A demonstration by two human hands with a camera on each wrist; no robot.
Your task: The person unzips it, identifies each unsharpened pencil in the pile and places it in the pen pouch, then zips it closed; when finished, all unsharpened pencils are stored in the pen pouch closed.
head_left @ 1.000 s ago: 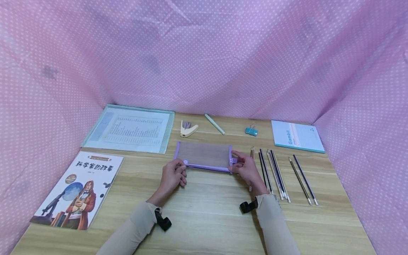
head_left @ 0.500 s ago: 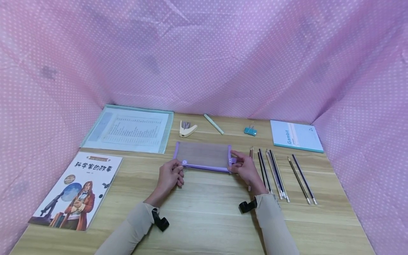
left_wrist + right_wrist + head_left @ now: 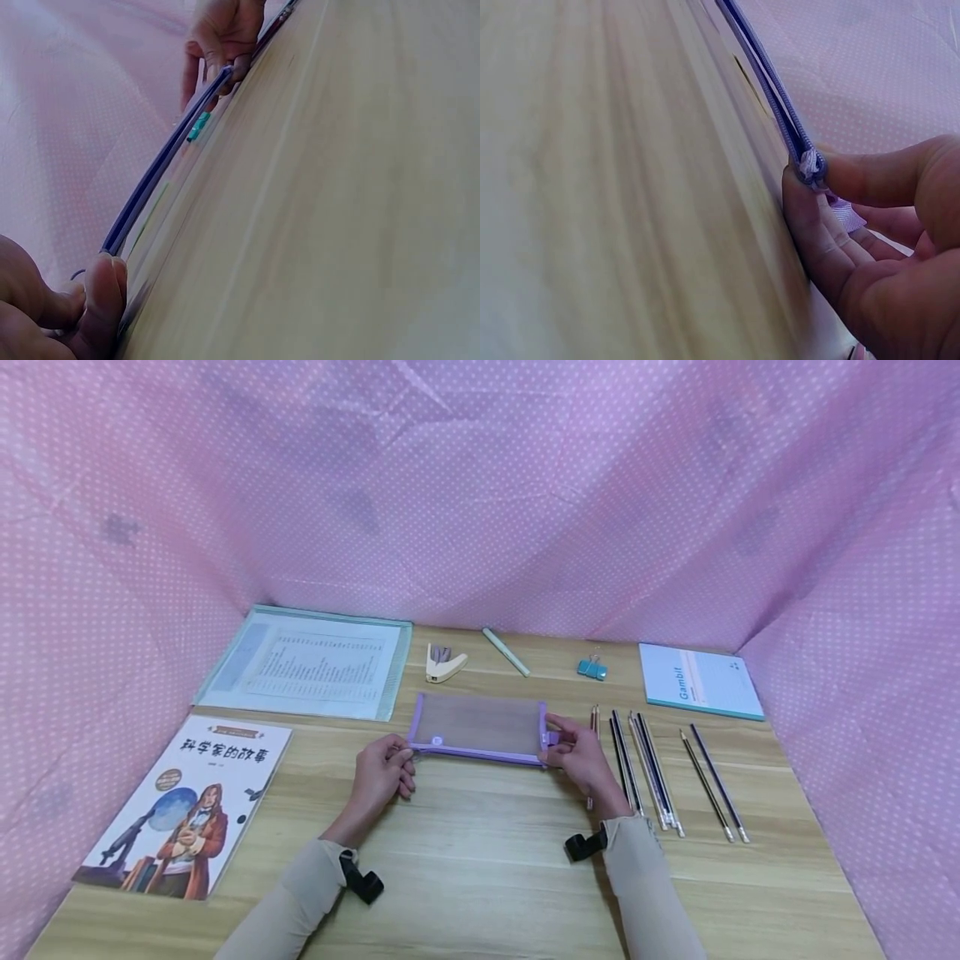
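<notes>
A purple-edged mesh zipper pouch (image 3: 483, 722) lies flat in the middle of the table in the head view. My left hand (image 3: 382, 770) pinches the zipper pull at the pouch's near left corner; the fingers mostly hide the pull. At the other end my right hand (image 3: 583, 758) grips the near right corner between thumb and fingers. The right wrist view shows the zipper teeth (image 3: 780, 112) parted in a narrow gap, with a small purple fabric tab (image 3: 846, 214) beside the fingers. In the left wrist view the pouch's near edge (image 3: 161, 165) stretches between both hands.
Several pencils (image 3: 652, 768) lie right of the pouch, some close to my right forearm. Behind it are a stapler (image 3: 446, 663), a pale green stick (image 3: 506, 652) and a teal binder clip (image 3: 592, 669). A document folder (image 3: 307, 664), book (image 3: 183, 810) and notebook (image 3: 701, 681) lie around.
My left hand has slid left along the pouch's near edge to its corner, with the zipper pull. The right hand has kept its grip in place.
</notes>
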